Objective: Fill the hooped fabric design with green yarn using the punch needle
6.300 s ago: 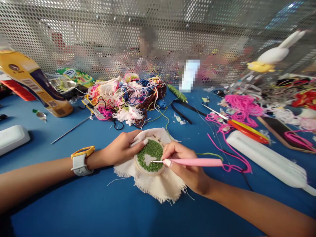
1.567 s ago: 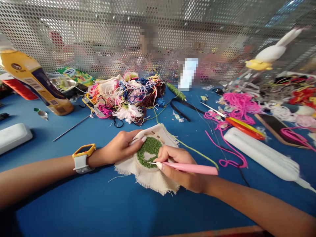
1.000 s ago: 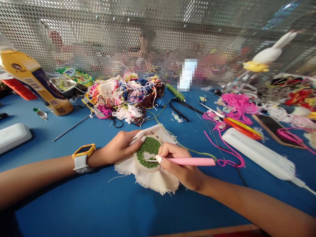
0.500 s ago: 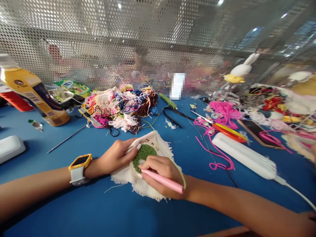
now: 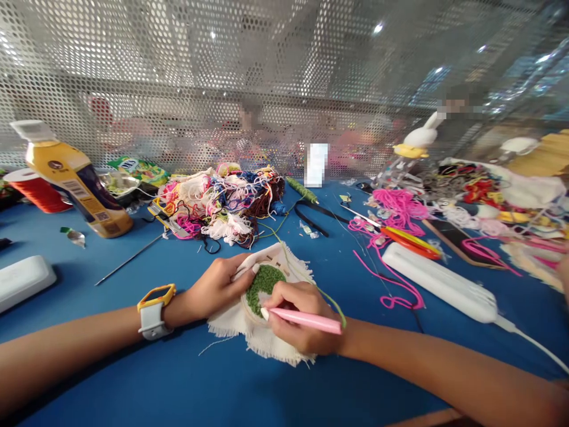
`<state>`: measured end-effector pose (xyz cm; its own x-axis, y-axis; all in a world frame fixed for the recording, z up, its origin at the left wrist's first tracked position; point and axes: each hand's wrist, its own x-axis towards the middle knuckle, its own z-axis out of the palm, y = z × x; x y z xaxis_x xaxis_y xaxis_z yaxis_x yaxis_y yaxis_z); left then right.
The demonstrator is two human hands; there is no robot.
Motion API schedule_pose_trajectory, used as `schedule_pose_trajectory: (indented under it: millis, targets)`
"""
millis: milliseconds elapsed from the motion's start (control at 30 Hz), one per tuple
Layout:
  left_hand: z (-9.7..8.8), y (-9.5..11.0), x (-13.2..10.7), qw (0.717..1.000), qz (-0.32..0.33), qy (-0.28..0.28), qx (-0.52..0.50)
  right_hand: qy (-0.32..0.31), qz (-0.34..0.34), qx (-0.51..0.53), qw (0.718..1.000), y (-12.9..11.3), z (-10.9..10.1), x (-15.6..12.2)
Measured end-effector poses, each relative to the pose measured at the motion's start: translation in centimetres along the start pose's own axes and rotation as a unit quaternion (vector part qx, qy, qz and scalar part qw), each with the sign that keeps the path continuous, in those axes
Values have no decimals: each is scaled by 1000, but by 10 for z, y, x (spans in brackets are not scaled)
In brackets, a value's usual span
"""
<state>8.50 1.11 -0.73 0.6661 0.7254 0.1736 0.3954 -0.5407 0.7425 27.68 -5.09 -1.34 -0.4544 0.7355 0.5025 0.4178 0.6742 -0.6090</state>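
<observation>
My left hand (image 5: 224, 283) grips the left edge of a small embroidery hoop (image 5: 247, 312), its thumb lying along the rim. White fringed cloth (image 5: 226, 323) is stretched in the hoop and spreads out around it. Green looped stitches (image 5: 265, 280) fill much of the circle, with a pale bare patch near my right fingertips. A pink punch needle (image 5: 306, 319) is pinched in my right hand (image 5: 297, 308), tilted with its tip at the cloth; the tip itself is hidden by my fingers. Green yarn (image 5: 331, 299) runs from the pen's back end over the cloth.
Behind the hoop lies a tangled yarn heap (image 5: 226, 201). A bottle (image 5: 75, 178) and a red thread spool (image 5: 40, 190) stand at left. To the right are a white power strip (image 5: 440, 281), orange-and-yellow-handled tool (image 5: 411, 242) and pink yarn (image 5: 400, 207). A perforated metal screen (image 5: 178, 71) closes off the back.
The view has shifted slightly. My right hand and the pink punch needle have moved a little rightward relative to the hoop, baring more of the pale patch. My left hand keeps its hold.
</observation>
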Motion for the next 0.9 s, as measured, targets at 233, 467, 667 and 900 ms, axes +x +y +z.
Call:
schedule_pose_trajectory:
  millis: [233, 467, 667, 900]
  targets:
    - [-1, -1, 2, 1000, -1, 2, -6, 6, 93, 98, 991, 1, -6, -6]
    - [0, -1, 1, 1000, -5, -1, -15, 23, 92, 142, 985, 8, -5, -10]
    - [0, -2, 0, 999, -9, -5, -32, 31, 117, 184, 975, 11, -6, -10]
    - [0, -1, 1, 999, -13, -6, -39, 31, 131, 216, 967, 9, -8, -7]
